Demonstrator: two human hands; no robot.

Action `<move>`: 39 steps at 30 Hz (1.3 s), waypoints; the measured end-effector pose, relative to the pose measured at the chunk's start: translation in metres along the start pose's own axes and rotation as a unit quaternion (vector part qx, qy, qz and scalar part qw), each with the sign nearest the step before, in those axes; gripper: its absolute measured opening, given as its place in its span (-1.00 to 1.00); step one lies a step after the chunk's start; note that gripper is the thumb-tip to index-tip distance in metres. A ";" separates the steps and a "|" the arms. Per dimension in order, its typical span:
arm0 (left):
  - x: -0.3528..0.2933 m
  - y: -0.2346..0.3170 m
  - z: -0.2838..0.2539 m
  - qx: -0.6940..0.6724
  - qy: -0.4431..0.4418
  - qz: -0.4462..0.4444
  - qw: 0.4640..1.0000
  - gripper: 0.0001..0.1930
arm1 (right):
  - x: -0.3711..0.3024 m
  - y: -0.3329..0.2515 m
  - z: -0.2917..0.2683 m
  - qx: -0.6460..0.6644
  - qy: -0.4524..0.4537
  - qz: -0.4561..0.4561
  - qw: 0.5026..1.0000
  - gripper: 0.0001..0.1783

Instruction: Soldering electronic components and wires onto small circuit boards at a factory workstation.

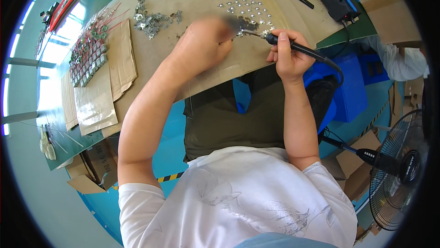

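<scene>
1. Soldering iron (273, 40) is being held above the near part of the brown tabletop (250, 57), gripped by the curled fingers of the right hand (292, 59), the nearer one.
2. Its long axis is being slanted from lower right to upper left, the tip being aimed at the left hand (205, 42), just beside its fingertips.
3. Left fingers are being bent inward; what is being pinched, if anything, cannot be told through blur.
4. Small metal pieces (247, 5) are being spread beyond.

My clothing: a white shirt (256, 188) with short sleeves (140, 206) and fine grey line-drawn motifs (288, 218); dark olive trousers (224, 128). My left hand (206, 41) and right hand (292, 60) are bare.
</scene>
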State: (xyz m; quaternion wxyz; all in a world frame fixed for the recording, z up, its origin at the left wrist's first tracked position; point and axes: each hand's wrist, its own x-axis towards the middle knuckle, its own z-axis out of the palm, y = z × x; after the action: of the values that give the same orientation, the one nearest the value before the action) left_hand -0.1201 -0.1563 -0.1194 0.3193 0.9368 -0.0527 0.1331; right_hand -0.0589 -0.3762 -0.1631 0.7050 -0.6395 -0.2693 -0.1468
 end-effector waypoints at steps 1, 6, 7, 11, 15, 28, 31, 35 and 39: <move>0.000 -0.004 0.001 0.002 0.008 0.010 1.000 -0.88 | 0.000 0.000 0.000 0.001 -0.001 -0.001 1.000 -0.82; -0.001 -0.004 0.003 0.012 0.020 0.023 0.999 -0.89 | 0.002 0.002 -0.001 -0.030 -0.029 -0.037 0.998 -0.91; -0.001 -0.004 0.003 0.021 0.020 0.025 0.999 -0.89 | 0.002 0.002 -0.001 -0.030 -0.030 -0.036 0.998 -0.91; -0.003 -0.002 0.002 0.041 0.012 0.009 0.999 -0.87 | 0.003 0.000 0.001 -0.061 -0.032 -0.039 0.997 -0.92; -0.003 0.002 0.002 0.049 0.008 0.008 0.999 -0.86 | 0.003 0.000 0.000 -0.076 -0.029 -0.048 0.995 -0.92; -0.001 0.004 0.004 0.079 0.006 0.015 0.997 -0.85 | 0.005 0.001 0.000 -0.086 -0.032 -0.059 0.994 -0.92; -0.001 0.006 0.003 0.081 0.002 0.008 0.997 -0.85 | 0.004 0.001 -0.001 -0.092 -0.036 -0.059 0.993 -0.91; 0.000 0.005 0.004 0.087 0.001 0.006 0.996 -0.84 | 0.002 -0.003 0.001 -0.087 -0.033 -0.048 0.994 -0.91; -0.001 0.005 0.006 0.092 -0.005 0.000 0.996 -0.84 | 0.001 -0.003 0.001 -0.056 -0.026 -0.033 0.998 -0.92</move>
State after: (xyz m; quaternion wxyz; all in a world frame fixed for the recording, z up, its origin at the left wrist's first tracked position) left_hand -0.1204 -0.1640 -0.1210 0.2315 0.9628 -0.0422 0.1330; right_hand -0.0598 -0.3758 -0.1605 0.6558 -0.6719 -0.3002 -0.1682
